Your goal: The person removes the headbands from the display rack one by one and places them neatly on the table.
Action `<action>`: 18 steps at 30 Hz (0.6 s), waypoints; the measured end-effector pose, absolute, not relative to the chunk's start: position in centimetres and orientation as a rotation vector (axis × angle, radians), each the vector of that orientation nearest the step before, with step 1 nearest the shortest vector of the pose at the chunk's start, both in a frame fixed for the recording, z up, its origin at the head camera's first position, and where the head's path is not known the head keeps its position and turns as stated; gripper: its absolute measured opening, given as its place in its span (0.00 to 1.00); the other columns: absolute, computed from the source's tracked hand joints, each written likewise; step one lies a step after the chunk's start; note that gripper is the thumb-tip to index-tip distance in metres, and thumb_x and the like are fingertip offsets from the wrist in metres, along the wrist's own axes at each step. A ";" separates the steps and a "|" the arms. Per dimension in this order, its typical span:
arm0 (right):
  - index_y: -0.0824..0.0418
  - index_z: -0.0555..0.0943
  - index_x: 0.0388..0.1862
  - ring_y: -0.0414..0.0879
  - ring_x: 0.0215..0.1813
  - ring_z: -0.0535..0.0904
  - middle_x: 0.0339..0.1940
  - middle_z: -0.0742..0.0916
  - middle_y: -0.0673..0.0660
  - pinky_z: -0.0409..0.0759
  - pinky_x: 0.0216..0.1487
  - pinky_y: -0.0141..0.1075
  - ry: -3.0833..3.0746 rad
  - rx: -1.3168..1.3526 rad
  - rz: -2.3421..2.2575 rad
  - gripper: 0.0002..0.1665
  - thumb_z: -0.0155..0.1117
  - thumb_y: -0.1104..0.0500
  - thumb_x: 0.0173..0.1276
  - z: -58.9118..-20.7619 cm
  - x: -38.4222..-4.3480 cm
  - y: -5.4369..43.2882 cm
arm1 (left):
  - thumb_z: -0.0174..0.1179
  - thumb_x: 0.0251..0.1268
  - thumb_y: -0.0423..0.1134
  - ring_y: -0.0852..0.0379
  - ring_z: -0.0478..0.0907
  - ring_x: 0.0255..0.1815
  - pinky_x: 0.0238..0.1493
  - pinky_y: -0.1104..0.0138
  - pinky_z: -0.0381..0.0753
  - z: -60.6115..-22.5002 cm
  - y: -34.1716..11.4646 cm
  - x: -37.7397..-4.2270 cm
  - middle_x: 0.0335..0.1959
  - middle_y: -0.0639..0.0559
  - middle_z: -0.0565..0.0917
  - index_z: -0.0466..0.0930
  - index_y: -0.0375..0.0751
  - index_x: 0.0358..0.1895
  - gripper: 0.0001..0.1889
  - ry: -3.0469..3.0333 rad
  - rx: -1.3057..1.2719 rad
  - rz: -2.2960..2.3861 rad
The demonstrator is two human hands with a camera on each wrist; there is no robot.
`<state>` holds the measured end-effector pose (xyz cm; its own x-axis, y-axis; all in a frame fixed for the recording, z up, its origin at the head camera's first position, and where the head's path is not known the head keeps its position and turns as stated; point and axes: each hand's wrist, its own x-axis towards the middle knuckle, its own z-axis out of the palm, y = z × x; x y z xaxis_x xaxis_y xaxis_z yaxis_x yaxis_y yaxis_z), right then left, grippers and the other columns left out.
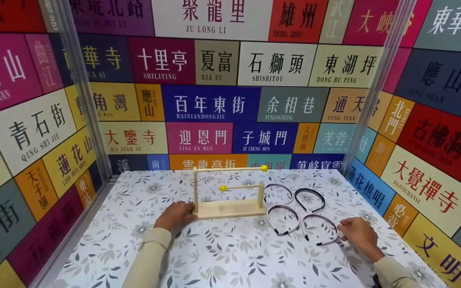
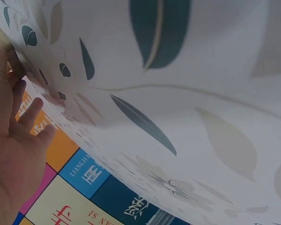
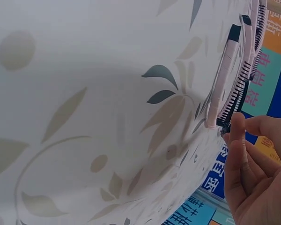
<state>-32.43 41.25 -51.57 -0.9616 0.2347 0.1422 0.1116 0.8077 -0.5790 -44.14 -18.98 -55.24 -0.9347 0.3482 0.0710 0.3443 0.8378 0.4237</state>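
A pale wooden stand [image 1: 230, 209] has two posts, each with a horizontal rod tipped by a yellow ball. My left hand [image 1: 175, 216] holds the left end of its base. In the left wrist view, the thumb side of the left hand [image 2: 18, 140] meets the wood, with the other fingers loosely bent. Several toothed headbands lie right of the stand. At the curved edge of the nearest right one, a pale pink headband [image 1: 305, 231], my right hand [image 1: 358, 234] pinches with thumb and fingertips. The right wrist view shows the right hand [image 3: 257, 164] beside this headband [image 3: 222, 79].
The headbands include a black one [image 1: 321, 205], a pale one [image 1: 268, 218] and another behind [image 1: 290, 192]. A white tablecloth [image 1: 230, 256] printed with grey leaves covers the table. Colourful sign-covered walls [image 1: 210, 104] enclose the back and both sides.
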 end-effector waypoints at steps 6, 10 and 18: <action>0.70 0.86 0.54 0.53 0.28 0.89 0.26 0.91 0.59 0.71 0.17 0.39 -2.752 -0.214 0.908 0.24 0.69 0.54 0.66 -51.0 -32.9 41.1 | 0.69 0.69 0.49 0.56 0.78 0.37 0.50 0.54 0.83 -54.6 -18.8 -43.7 0.37 0.60 0.83 0.85 0.55 0.55 0.14 2.981 0.481 0.681; 0.70 0.87 0.53 0.54 0.28 0.89 0.25 0.91 0.59 0.70 0.17 0.38 -2.744 -0.171 0.880 0.24 0.69 0.53 0.66 -50.6 -33.1 40.8 | 0.68 0.71 0.47 0.56 0.79 0.40 0.53 0.52 0.83 -53.9 -18.7 -42.8 0.40 0.58 0.85 0.85 0.53 0.56 0.14 2.962 0.440 0.700; 0.70 0.87 0.53 0.52 0.26 0.88 0.24 0.90 0.57 0.67 0.15 0.37 -2.713 -0.082 0.836 0.22 0.69 0.55 0.67 -49.9 -33.9 39.9 | 0.69 0.69 0.47 0.56 0.79 0.37 0.51 0.53 0.83 -54.3 -18.8 -43.9 0.37 0.58 0.84 0.84 0.54 0.50 0.10 2.933 0.452 0.694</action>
<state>-33.95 39.87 -49.88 -0.9534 0.1413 0.2667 -0.0332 0.8291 -0.5581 -43.94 -18.84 -54.32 -0.9517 0.3063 -0.0227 0.2637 0.8527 0.4509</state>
